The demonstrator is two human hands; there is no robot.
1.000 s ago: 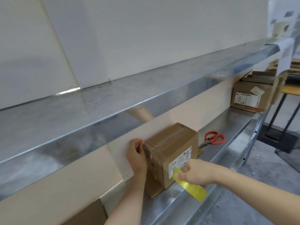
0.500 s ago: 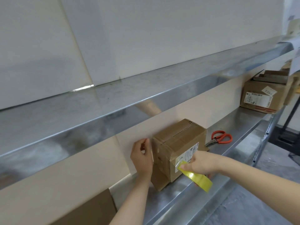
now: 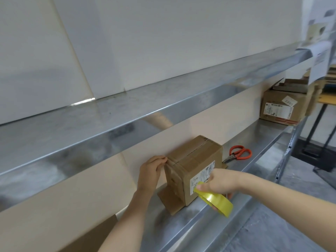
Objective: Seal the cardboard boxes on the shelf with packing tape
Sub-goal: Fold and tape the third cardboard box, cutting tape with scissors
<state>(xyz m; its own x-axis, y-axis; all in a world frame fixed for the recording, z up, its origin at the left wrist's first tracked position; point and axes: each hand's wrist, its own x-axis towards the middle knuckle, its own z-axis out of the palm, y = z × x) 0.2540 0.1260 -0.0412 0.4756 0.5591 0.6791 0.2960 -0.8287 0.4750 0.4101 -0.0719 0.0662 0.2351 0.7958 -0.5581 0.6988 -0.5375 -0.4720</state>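
The small cardboard box (image 3: 194, 166) stands just below the middle of the frame on the lower steel shelf (image 3: 263, 137), its back close to the beige wall panel. The left hand (image 3: 151, 171) is at the box's upper left edge. Its fingers are curled and the fingertips pinch what looks like a glossy tape strip (image 3: 168, 167), where the top seam runs over onto the left face. The right hand (image 3: 221, 181) is in front of the labelled face, thumb and fingers closed round a yellow roll of packing tape (image 3: 216, 200) held near the box's lower right corner. Whether tape runs from the roll to the box cannot be made out.

This looks like the sealing of the first box, with the tape end being anchored on its left side. A brown flap (image 3: 169, 202) juts out at the base on that side, so that face seems unfinished. The next move probably calls for keeping the pinched end pressed down while the roll is drawn along to lay tape flat, then cutting it. The orange-handled scissors (image 3: 240, 152) lie on the shelf just to the right of the box, and a hand must be freed to take them. A second box (image 3: 280, 110), flaps up, waits at the shelf's far right, well apart, so most of the task appears to remain.
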